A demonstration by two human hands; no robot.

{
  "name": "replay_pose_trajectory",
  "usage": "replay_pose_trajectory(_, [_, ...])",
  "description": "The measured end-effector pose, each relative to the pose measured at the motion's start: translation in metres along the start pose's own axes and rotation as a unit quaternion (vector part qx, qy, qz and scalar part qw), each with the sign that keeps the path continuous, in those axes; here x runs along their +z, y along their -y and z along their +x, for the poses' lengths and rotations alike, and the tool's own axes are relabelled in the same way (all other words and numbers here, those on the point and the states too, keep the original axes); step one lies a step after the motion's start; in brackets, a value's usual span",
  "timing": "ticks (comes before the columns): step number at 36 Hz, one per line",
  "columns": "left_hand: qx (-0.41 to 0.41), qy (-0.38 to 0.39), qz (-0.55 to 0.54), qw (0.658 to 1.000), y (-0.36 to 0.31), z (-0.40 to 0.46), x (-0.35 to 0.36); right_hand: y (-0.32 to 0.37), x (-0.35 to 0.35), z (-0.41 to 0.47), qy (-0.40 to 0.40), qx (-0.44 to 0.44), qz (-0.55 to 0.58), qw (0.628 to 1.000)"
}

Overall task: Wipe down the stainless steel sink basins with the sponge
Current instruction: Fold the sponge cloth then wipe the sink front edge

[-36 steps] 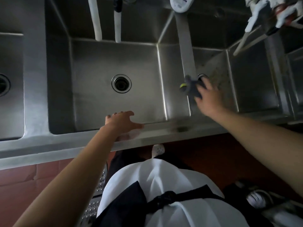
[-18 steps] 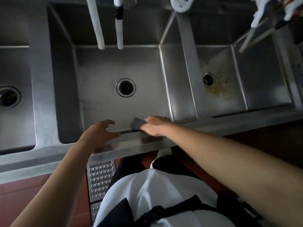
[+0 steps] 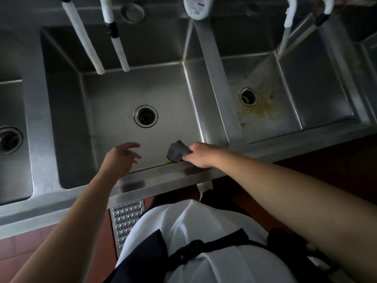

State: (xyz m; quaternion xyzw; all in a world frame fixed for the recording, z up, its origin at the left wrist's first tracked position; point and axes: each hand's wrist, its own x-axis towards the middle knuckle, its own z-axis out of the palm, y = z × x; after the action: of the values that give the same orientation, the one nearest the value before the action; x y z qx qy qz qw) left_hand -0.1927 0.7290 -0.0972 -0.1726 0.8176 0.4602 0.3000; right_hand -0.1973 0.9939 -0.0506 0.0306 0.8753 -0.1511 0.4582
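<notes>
Right hand (image 3: 201, 157): fingers curled round a dark grey sponge (image 3: 177, 153), holding it against the near inner edge of the middle basin (image 3: 114, 94), right at the front rim (image 3: 163, 176). A sliver of yellow shows at the sponge's lower edge. The wrist lies over the rim.

Left hand (image 3: 120, 158): held above the near part of the middle basin, fingers loosely spread and slightly bent, gripping nothing. Whether it touches the steel cannot be told. It sits just to the left of the sponge, apart from it.

Middle basin: stainless steel, round drain (image 3: 145, 116) near its centre, floor looks plain grey.

Right basin (image 3: 318, 94): separated from the middle one by a steel divider (image 3: 220, 82). Round drain (image 3: 248, 97) toward its left side, with yellowish-brown staining (image 3: 263, 108) on the floor around and to the right of it.

Left basin (image 3: 14, 99): only partly in view at the frame's left edge, with part of a drain (image 3: 9, 139) visible.

Two white tubes (image 3: 85, 37) hang down over the back of the middle basin, one with a dark band. A white bottle (image 3: 196, 7) stands at the back above the divider. More white-wrapped pipes (image 3: 293, 23) hang over the right basin.

Below the rim: red tiled floor (image 3: 326, 156), perforated metal floor grate (image 3: 126, 219), and the person's white top with dark apron (image 3: 204, 252).
</notes>
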Motion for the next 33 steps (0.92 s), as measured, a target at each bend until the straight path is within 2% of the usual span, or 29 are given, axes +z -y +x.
replay_pose_trajectory(4, [0.015,0.010,0.107,0.994,-0.023,-0.008,0.040,-0.021,-0.030,0.008,0.034,0.007,-0.050,0.998])
replay_pose_trajectory(7, [-0.027,0.014,0.258,0.966,-0.035,-0.021,0.068,-0.020,-0.060,0.019,0.055,-0.054,-0.109,0.991])
replay_pose_trajectory(10, [-0.026,-0.043,0.347,0.936,-0.038,-0.042,0.092,-0.018,-0.093,0.035,0.036,-0.133,-0.123,0.983])
replay_pose_trajectory(13, [-0.039,-0.118,0.309,0.943,-0.037,-0.068,0.112,-0.017,-0.115,0.056,0.010,-0.183,-0.138,0.973])
replay_pose_trajectory(15, [-0.076,-0.168,0.265,0.947,-0.034,-0.084,0.126,-0.015,-0.117,0.073,0.003,-0.217,-0.218,0.952])
replay_pose_trajectory(17, [-0.106,-0.188,0.241,0.946,-0.031,-0.097,0.141,-0.018,-0.107,0.089,0.003,-0.234,-0.358,0.904])
replay_pose_trajectory(20, [-0.121,-0.205,0.230,0.944,-0.028,-0.108,0.160,-0.034,-0.077,0.109,0.062,-0.163,-0.540,0.824])
replay_pose_trajectory(23, [-0.143,-0.200,0.218,0.944,-0.030,-0.109,0.165,-0.050,-0.052,0.116,0.111,-0.123,-0.629,0.760])
replay_pose_trajectory(25, [-0.162,-0.188,0.211,0.945,-0.033,-0.107,0.164,-0.051,-0.046,0.115,0.119,-0.117,-0.645,0.745])
replay_pose_trajectory(29, [-0.173,-0.170,0.213,0.947,-0.038,-0.107,0.158,-0.041,-0.049,0.102,0.123,-0.078,-0.651,0.745])
replay_pose_trajectory(33, [-0.173,-0.144,0.207,0.952,-0.039,-0.111,0.151,-0.039,-0.060,0.080,0.129,-0.087,-0.654,0.741])
